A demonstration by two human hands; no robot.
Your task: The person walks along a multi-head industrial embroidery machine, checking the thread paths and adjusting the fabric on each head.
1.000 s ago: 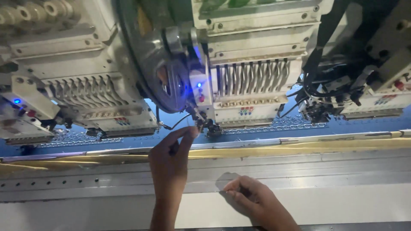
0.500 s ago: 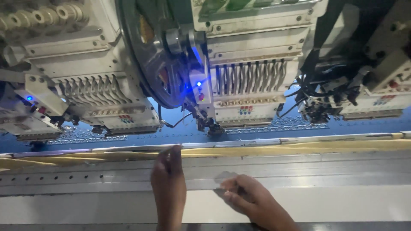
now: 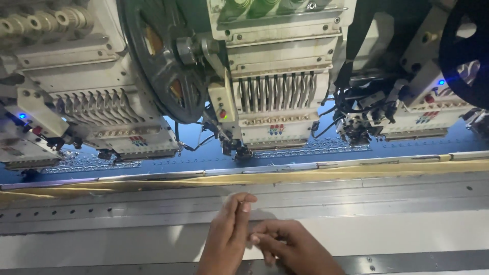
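Hands meet low in the head view, over the grey metal machine bed (image 3: 356, 203) in front of a row of embroidery heads. The left hand (image 3: 226, 234) stands with its fingers (image 3: 239, 206) pressed together and pointing up toward the machine. Whether anything is pinched between them cannot be told. The right hand (image 3: 293, 249) lies just beside it, fingertips (image 3: 257, 239) curled in and touching the left hand near its palm; what it grips, if anything, is too small to make out.

Nearest thing to both hands is the needle area of the white middle embroidery head (image 3: 277, 102), whose dark presser foot and needle cluster (image 3: 239, 148) hangs over the blue fabric (image 3: 204, 155). That cluster sits well apart from the hands, straight up from the left fingertips, with the yellow-brown frame strip (image 3: 305, 175) and the perforated steel rail (image 3: 127, 209) between.

A dark round sequin reel (image 3: 158, 56) hangs left of the middle head. A second white embroidery head (image 3: 97, 112) stands further left, a third (image 3: 423, 112) to the right beside tangled black cables (image 3: 351, 102).
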